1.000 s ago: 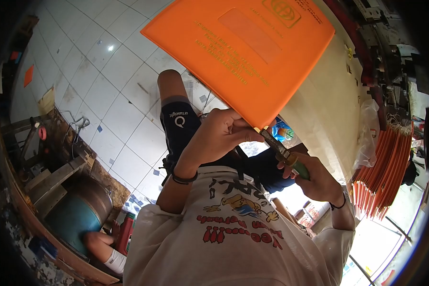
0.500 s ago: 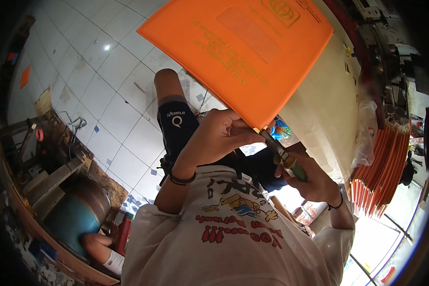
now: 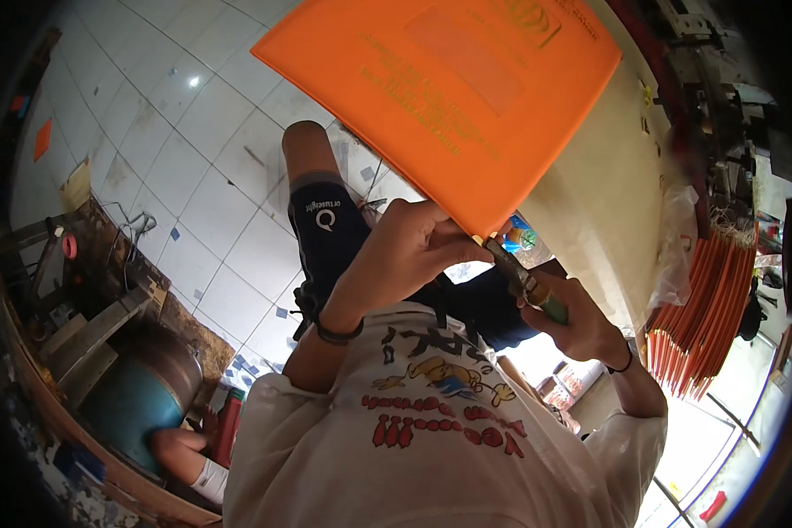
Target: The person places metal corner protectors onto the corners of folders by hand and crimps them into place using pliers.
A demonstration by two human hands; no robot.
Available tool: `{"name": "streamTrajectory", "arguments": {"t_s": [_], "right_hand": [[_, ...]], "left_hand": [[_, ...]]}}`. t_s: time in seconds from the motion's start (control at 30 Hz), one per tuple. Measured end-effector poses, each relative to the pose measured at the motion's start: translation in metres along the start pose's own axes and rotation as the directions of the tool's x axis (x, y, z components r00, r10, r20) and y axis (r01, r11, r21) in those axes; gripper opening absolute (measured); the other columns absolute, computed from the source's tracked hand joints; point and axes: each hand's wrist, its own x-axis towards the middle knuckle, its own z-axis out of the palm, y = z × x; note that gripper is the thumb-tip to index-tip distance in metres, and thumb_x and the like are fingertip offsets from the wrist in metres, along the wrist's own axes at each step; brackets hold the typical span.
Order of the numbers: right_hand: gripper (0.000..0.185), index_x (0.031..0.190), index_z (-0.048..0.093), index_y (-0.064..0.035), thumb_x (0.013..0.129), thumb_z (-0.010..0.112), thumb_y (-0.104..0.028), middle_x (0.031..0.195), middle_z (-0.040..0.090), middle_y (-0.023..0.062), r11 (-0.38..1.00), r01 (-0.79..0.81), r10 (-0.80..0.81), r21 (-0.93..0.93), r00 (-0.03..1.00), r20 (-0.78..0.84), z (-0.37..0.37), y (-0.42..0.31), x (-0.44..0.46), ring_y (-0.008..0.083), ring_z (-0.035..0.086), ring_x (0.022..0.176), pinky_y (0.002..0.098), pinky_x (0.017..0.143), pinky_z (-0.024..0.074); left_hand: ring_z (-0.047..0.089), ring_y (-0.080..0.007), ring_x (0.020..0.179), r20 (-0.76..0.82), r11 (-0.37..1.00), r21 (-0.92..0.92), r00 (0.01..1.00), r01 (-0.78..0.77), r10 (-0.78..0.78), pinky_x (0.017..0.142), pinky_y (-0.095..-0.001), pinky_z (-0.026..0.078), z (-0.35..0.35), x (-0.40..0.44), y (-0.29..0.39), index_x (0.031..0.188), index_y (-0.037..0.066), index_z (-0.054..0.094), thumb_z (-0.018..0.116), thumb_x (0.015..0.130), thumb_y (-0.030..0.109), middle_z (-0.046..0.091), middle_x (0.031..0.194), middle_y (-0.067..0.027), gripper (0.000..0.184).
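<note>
A bright orange folder (image 3: 440, 114) with gold print and a clear window spreads across the top of the view, its near corner pointing at me. My left hand (image 3: 405, 255) is closed near that corner, thumb and fingers pinching its edge. A small gold-coloured piece (image 3: 478, 238) shows at the corner tip. Wrapped in my right hand (image 3: 579, 321) are pliers (image 3: 512, 271) with a dark metal head and a green handle. Their jaws meet the folder's corner beside my left fingertips; whether they grip it is hidden.
A pale tan surface (image 3: 603, 176) lies right of the folder. Beyond it stand many stacked orange folders (image 3: 708, 304) and a clear plastic bag (image 3: 675, 251). At lower left are a teal cylinder (image 3: 141, 400) and another person's arm (image 3: 178, 451).
The folder has tilted slightly, and its corner and both hands have shifted a little right. The pliers stay at the corner.
</note>
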Motion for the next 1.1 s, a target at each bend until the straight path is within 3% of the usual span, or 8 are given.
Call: {"name": "streamTrajectory", "arguments": {"t_s": [0.2, 0.3, 0.4, 0.6, 0.67, 0.77, 0.87, 1.1], "right_hand": [[0.011, 0.101, 0.06, -0.0052, 0.092, 0.063, -0.011, 0.086, 0.065, 0.0096, 0.997, -0.06, 0.062, 0.047, 0.997, -0.037, 0.0, 0.0, -0.003, 0.0213, 0.062, 0.077, 0.034, 0.071, 0.048], [0.018, 0.108, 0.057, -0.0043, 0.091, 0.062, -0.007, 0.087, 0.066, 0.0078, 0.983, 0.07, -0.051, 0.17, 0.992, -0.115, 0.007, 0.009, -0.011, 0.0206, 0.063, 0.079, 0.0346, 0.073, 0.0489], [0.026, 0.114, 0.055, -0.0024, 0.089, 0.062, -0.002, 0.099, 0.067, 0.0089, 0.996, -0.025, 0.017, 0.083, 0.995, 0.101, 0.002, 0.014, -0.01, 0.0202, 0.064, 0.091, 0.0344, 0.082, 0.0495], [0.035, 0.121, 0.056, -0.0016, 0.087, 0.062, 0.001, 0.123, 0.06, 0.0121, 0.955, -0.049, 0.003, 0.294, 0.988, 0.153, 0.0, 0.005, -0.011, 0.0212, 0.056, 0.116, 0.0339, 0.098, 0.045], [0.039, 0.125, 0.054, -0.0021, 0.087, 0.062, 0.001, 0.122, 0.061, 0.012, 0.964, 0.001, -0.045, 0.264, 0.986, 0.158, -0.003, 0.006, -0.011, 0.0214, 0.056, 0.116, 0.0348, 0.099, 0.0446], [0.043, 0.128, 0.052, -0.0029, 0.087, 0.061, 0.002, 0.119, 0.063, 0.0112, 0.971, 0.042, -0.079, 0.237, 0.985, 0.152, -0.004, 0.008, -0.01, 0.0214, 0.057, 0.115, 0.0354, 0.099, 0.045], [0.043, 0.128, 0.052, -0.0037, 0.087, 0.06, 0.004, 0.116, 0.065, 0.0104, 0.971, 0.007, -0.04, 0.24, 0.99, 0.135, -0.003, 0.007, -0.011, 0.0211, 0.059, 0.111, 0.0352, 0.096, 0.0463], [0.039, 0.123, 0.056, -0.0024, 0.086, 0.053, 0.009, 0.103, 0.067, 0.0116, 0.984, 0.013, -0.035, 0.18, 0.992, 0.122, -0.006, 0.002, -0.009, 0.0208, 0.063, 0.1, 0.0326, 0.086, 0.0495]], "left_hand": [[0.067, -0.0265, 0.108, -0.011, 0.999, -0.03, 1.0, -0.016, 0.016, 0.088, -0.0322, 0.06, -0.001, 0.0, -0.004, 0.118, -0.009, 0.057, 0.067, 0.089, -0.002, 0.069, 0.113, -0.0202, 0.032], [0.067, -0.0269, 0.108, -0.009, 0.999, -0.036, 1.0, -0.006, 0.006, 0.089, -0.033, 0.06, 0.0, 0.0, -0.002, 0.118, -0.009, 0.057, 0.067, 0.088, -0.004, 0.069, 0.113, -0.0206, 0.032], [0.067, -0.0271, 0.108, -0.004, 1.0, -0.03, 1.0, 0.009, -0.009, 0.088, -0.0333, 0.061, 0.0, -0.001, 0.0, 0.117, -0.009, 0.057, 0.067, 0.087, -0.006, 0.068, 0.113, -0.0209, 0.032], [0.067, -0.0274, 0.108, 0.006, 0.999, -0.032, 1.0, -0.014, 0.014, 0.086, -0.033, 0.062, -0.003, -0.002, -0.009, 0.117, -0.008, 0.058, 0.066, 0.086, -0.008, 0.068, 0.114, -0.021, 0.032], [0.067, -0.0272, 0.108, 0.028, 0.999, -0.051, 1.0, -0.012, 0.014, 0.085, -0.0331, 0.062, -0.005, -0.001, -0.011, 0.117, -0.008, 0.058, 0.066, 0.086, -0.009, 0.068, 0.113, -0.0211, 0.032], [0.072, -0.0157, 0.091, -0.047, 0.993, -0.119, 0.999, -0.023, 0.018, 0.078, -0.025, 0.058, -0.001, -0.002, -0.014, 0.112, -0.005, 0.063, 0.071, 0.088, 0.005, 0.074, 0.098, -0.014, 0.027], [0.068, -0.0261, 0.106, -0.005, 0.998, -0.069, 1.0, -0.007, 0.006, 0.084, -0.0334, 0.063, -0.004, -0.001, -0.014, 0.118, -0.008, 0.059, 0.067, 0.086, -0.007, 0.069, 0.113, -0.0203, 0.034], [0.069, -0.0252, 0.105, 0.012, 0.999, -0.041, 1.0, 0.01, -0.009, 0.084, -0.0328, 0.062, -0.004, -0.001, -0.008, 0.119, -0.007, 0.059, 0.068, 0.086, -0.006, 0.069, 0.112, -0.0189, 0.034]]}}
